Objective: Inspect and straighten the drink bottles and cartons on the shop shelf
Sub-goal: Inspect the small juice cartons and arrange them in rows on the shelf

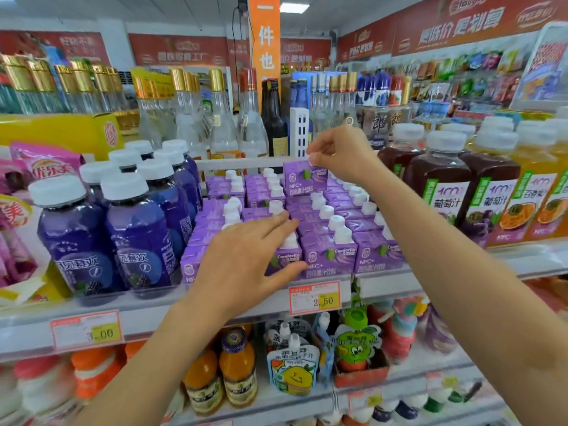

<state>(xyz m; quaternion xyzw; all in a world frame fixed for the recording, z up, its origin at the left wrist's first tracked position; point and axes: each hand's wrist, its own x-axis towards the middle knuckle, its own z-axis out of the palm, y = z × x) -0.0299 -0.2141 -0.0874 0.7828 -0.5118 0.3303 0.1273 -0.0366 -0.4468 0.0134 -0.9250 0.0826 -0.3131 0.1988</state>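
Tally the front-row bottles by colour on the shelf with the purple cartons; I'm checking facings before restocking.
Blue-purple bottles: 2
Dark grape juice bottles: 2
Orange juice bottles: 2, one cut off by the frame edge
Total: 6, rows behind not counted

Both bare forearms reach forward. The left hand (246, 259) lies palm-down, fingers straight and spread. The right hand (341, 155), higher up, pinches a purple carton (299, 179) by its top.
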